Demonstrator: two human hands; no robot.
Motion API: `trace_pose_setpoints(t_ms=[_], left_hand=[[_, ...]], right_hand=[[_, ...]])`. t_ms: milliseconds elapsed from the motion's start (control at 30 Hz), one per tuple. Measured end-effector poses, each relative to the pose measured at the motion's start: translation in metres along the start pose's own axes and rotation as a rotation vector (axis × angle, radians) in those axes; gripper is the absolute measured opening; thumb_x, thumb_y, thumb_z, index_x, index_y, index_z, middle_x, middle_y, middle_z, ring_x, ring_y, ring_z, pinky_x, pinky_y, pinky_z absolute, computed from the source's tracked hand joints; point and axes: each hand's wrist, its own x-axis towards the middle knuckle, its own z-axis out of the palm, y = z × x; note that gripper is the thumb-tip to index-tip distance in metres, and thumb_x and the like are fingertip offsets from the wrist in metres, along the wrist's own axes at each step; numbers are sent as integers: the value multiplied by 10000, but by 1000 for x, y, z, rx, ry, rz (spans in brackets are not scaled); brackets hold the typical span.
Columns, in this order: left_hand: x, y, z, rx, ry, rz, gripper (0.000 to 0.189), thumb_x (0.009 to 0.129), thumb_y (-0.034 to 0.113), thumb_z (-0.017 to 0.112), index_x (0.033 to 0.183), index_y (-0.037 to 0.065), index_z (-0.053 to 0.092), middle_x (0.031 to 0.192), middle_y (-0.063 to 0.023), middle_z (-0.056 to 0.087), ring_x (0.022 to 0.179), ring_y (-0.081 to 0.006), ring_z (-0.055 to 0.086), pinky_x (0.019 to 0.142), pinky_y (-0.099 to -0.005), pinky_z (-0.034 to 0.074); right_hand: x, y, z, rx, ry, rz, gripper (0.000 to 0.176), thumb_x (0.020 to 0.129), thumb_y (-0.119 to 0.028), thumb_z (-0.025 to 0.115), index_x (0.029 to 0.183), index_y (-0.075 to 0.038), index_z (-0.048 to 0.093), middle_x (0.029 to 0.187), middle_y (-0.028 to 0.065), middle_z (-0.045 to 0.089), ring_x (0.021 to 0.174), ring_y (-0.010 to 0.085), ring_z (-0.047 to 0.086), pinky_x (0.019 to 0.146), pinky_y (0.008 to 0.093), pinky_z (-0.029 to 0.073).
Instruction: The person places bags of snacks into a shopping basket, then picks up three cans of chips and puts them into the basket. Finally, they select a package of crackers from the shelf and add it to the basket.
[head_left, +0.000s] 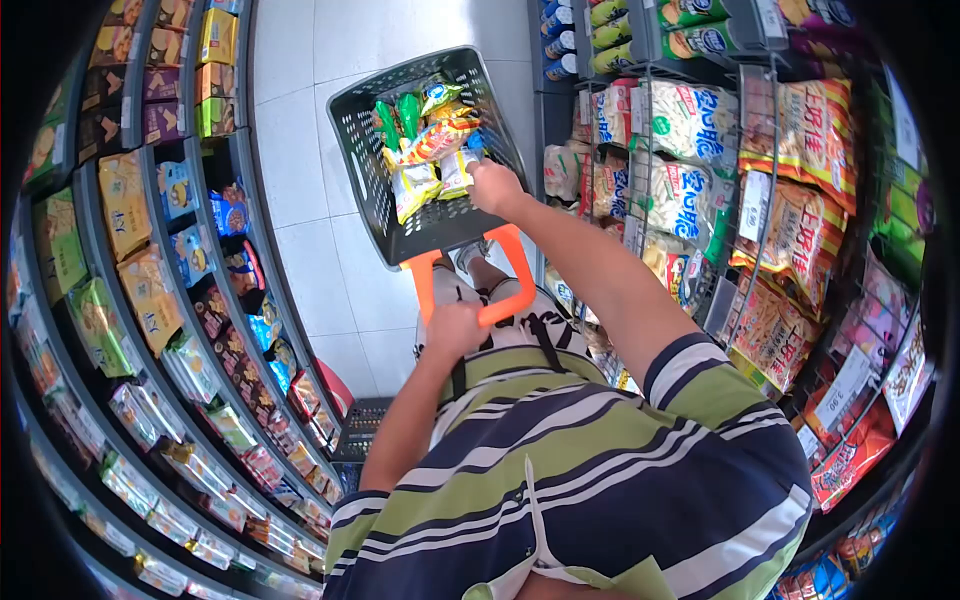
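My left hand grips the orange handle of a dark grey shopping basket that stands in front of me in the aisle. My right hand reaches into the basket and rests on a snack bag among several packets inside, yellow, green and orange. Whether the fingers close around that bag is hard to tell. My striped green, navy and white shirt fills the lower part of the view.
Shelves of snack boxes and packets line the left side. Racks of hanging snack bags line the right, close to my right arm. Pale floor tiles run ahead. A second dark basket sits low on the left.
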Motion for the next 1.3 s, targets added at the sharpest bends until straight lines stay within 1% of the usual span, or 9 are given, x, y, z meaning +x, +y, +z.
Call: trace_pose_setpoints(t_ms=[400, 500, 533, 633, 667, 900, 1033, 1067, 1300], left_hand=[[4, -14, 0, -193, -120, 59, 264, 843, 336, 766, 893, 87, 694, 797, -112, 728, 756, -311, 743, 692, -460, 570], [5, -18, 2, -225, -147, 85, 267, 836, 332, 787, 896, 94, 681, 796, -97, 724, 748, -294, 740, 703, -436, 567], [5, -19, 3, -227, -163, 93, 267, 837, 331, 788, 898, 94, 680, 797, -96, 724, 747, -292, 739, 705, -435, 566], [5, -25, -1, -236, -178, 101, 264, 837, 321, 788, 902, 90, 677, 793, -94, 723, 751, -289, 741, 709, -432, 566], [5, -26, -4, -240, -175, 102, 262, 837, 316, 787, 903, 88, 677, 790, -94, 722, 754, -287, 742, 710, -431, 566], [6, -32, -11, -232, -146, 125, 292, 834, 338, 797, 895, 80, 673, 771, -100, 717, 727, -294, 741, 676, -438, 569], [6, -33, -18, -223, -125, 139, 300, 839, 346, 792, 885, 75, 672, 761, -103, 717, 711, -301, 739, 663, -440, 572], [6, -33, -21, -223, -122, 146, 298, 840, 344, 790, 882, 74, 672, 758, -103, 716, 709, -302, 739, 661, -439, 573], [0, -32, -9, -202, -157, 137, 268, 862, 330, 761, 860, 76, 674, 746, -104, 713, 713, -307, 738, 660, -456, 573]], right_hand=[[175, -45, 49, -162, -40, 123, 701, 881, -133, 722, 1538, -144, 476, 1412, 298, 523, 1053, 441, 734, 902, 488, 614], [199, -27, 81, -248, -103, 115, 617, 916, -146, 694, 1508, -139, 520, 1485, 315, 478, 1059, 442, 740, 900, 474, 620], [206, -18, 95, -315, -102, 141, 448, 959, -148, 641, 1406, -123, 634, 1483, 290, 525, 1069, 412, 748, 905, 463, 622], [216, 5, 108, -348, -173, 170, 445, 965, -179, 672, 1409, -214, 680, 1409, 231, 623, 1111, 356, 742, 924, 438, 615], [208, 7, 102, -339, -91, 128, 327, 1007, -186, 609, 1296, -206, 759, 1251, 168, 718, 1042, 335, 752, 880, 442, 616], [172, 35, 71, -128, 285, -102, 228, 1007, -218, 641, 1162, -136, 787, 1216, 135, 720, 937, 367, 748, 828, 486, 610], [130, 52, 89, -191, 171, -32, 297, 1012, -181, 620, 1288, -122, 709, 1427, 218, 599, 1018, 433, 733, 880, 499, 612], [124, 53, 92, -242, -129, 125, 448, 996, -159, 613, 1441, -118, 585, 1542, 270, 474, 1114, 456, 707, 948, 495, 598], [117, 46, 109, -249, -452, 425, 631, 1009, -255, 559, 1572, -16, 404, 1607, 321, 373, 1361, 436, 591, 1099, 478, 521]])
